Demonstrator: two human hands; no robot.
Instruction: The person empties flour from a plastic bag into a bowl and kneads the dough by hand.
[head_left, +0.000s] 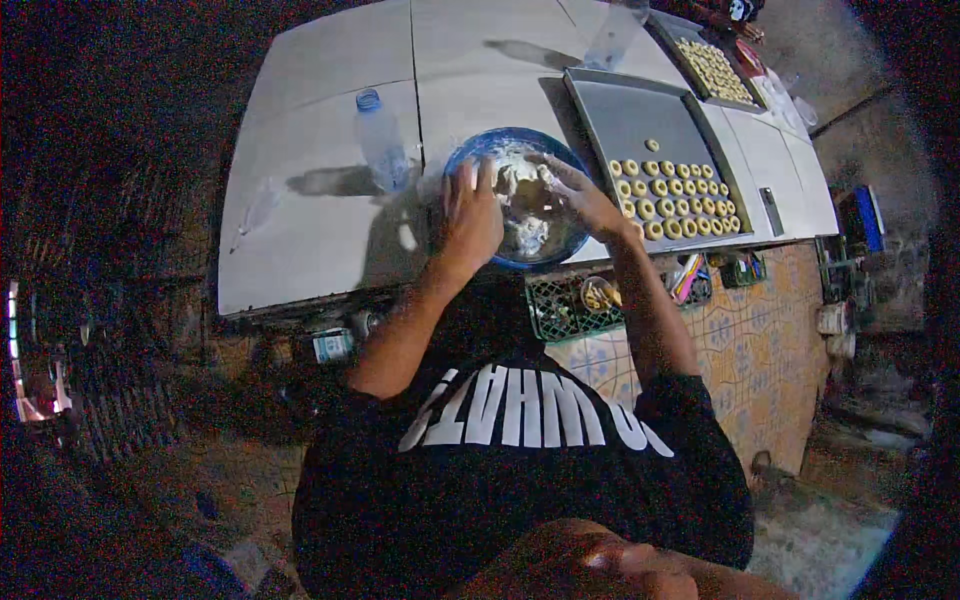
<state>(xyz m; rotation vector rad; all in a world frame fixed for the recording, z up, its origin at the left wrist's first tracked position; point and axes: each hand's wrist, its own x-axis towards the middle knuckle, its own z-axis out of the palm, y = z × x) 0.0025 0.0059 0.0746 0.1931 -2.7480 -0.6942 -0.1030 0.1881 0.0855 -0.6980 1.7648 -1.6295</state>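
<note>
Dim floor surrounds a pale table (330, 230) at frame centre. On it, a blue bowl (462, 160) of dough (525, 205) sits directly under both hands. Left hand (470, 215) rests spread on the bowl's near-left rim; right hand (578, 192) reaches in from the right, fingers loosely curled over the dough. Just right lies a tray (630, 115) with rows of small rings (675, 195); a bottle (380, 140) stands left.

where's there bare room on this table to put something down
Free: the table left of the water bottle, and the far half of the near baking tray beyond its ring cookies. Crowded: around the blue bowl, where both hands work.
</note>
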